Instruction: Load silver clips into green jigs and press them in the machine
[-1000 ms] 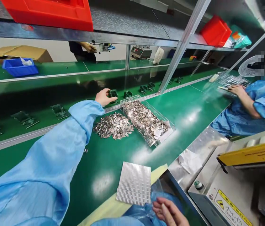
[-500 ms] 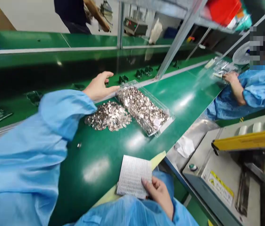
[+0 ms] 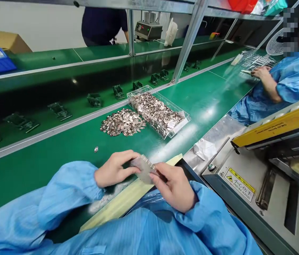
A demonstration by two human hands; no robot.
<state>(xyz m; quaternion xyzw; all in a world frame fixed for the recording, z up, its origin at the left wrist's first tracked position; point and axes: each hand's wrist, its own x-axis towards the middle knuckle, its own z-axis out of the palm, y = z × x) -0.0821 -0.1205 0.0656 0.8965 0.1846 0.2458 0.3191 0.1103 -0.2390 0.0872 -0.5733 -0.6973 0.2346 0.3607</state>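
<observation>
My left hand [image 3: 117,168] and my right hand [image 3: 175,184] hold a square, silver finned heat sink [image 3: 144,169] between them, close to the bench's front edge. It is tilted, with a smooth grey face towards me and a notched edge at the top. The left hand pinches its left edge, while the fingers of the right hand close on its right side. Beyond the hands lies a pile of small shiny metal pieces [image 3: 122,122]. Beside that pile, a clear plastic tray [image 3: 182,122] is filled with similar pieces. One loose metal piece [image 3: 96,149] sits apart on the green surface.
Yellow tape [image 3: 112,212] runs along the bench edge. At the right stands a machine with a warning label [image 3: 239,184] and a yellow bar [image 3: 276,129]. Circuit boards [image 3: 22,121] line the channel behind. A co-worker's hand [image 3: 262,72] is at the far right.
My left hand has come back from beside the tray and taken hold of the heat sink. The right hand has raised and tilted it, so its ridged face no longer shows.
</observation>
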